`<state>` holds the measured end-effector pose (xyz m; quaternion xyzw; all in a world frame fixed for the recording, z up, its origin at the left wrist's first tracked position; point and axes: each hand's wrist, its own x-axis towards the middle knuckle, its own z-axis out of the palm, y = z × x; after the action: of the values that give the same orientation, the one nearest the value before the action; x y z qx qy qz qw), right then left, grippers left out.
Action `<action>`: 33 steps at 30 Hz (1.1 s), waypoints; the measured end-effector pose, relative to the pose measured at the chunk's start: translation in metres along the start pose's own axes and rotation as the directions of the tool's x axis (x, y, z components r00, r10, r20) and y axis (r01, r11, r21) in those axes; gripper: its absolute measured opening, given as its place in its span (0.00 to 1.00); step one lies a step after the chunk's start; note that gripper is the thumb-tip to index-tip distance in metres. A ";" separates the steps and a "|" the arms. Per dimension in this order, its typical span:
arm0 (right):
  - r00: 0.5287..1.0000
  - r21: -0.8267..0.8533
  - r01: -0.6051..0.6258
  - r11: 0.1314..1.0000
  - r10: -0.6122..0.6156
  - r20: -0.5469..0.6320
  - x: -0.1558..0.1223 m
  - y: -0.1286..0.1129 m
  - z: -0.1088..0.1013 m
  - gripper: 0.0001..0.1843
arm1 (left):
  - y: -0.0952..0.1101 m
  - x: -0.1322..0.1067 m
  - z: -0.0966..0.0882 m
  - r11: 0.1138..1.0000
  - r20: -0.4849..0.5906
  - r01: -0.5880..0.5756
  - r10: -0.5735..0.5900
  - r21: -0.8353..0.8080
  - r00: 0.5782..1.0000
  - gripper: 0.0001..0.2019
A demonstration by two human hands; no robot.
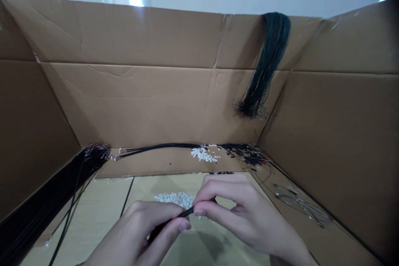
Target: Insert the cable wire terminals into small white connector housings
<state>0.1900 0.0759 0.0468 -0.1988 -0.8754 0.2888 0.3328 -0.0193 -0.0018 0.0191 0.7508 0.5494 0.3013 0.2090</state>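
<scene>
A black cable (186, 213) sticks out between the thumb and index finger of my left hand (146, 230), which is closed around it. At the cable's tip, the thumb and index finger of my right hand (233, 212) are pinched together, hiding the very end. Whether a smaller part sits in that pinch cannot be seen. Just behind my fingers lies a heap of small white pieces (174, 198) on the pale tabletop (106, 199), partly covered by my hands.
Cardboard walls (149, 104) enclose the workspace. Black cables lie bundled (46, 199) at left; several others with white ends (149, 147) lie along the back. Farther right are white pieces (204, 154), small black pieces (246, 152) and glasses (301, 203). Dark green threads (271, 58) hang over the wall.
</scene>
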 end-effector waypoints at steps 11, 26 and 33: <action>0.993 -0.073 -0.105 0.992 0.108 0.036 0.013 0.005 0.024 0.20 | 0.003 0.013 -0.006 0.996 0.046 -0.092 0.092 -0.006 0.995 0.09; 0.984 -0.156 -0.067 0.986 0.040 -0.174 0.002 0.010 -0.011 0.24 | 0.000 0.018 -0.004 0.998 0.141 0.011 -0.002 -0.067 0.990 0.15; 0.998 -0.088 -0.019 0.996 0.014 -0.055 0.013 0.007 0.008 0.22 | -0.012 0.028 0.012 0.858 0.092 0.028 0.023 -0.513 0.995 0.12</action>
<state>0.1767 0.0856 0.0437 -0.2283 -0.8763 0.2469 0.3451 -0.0136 0.0288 0.0089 0.6808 0.4395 0.4005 0.4277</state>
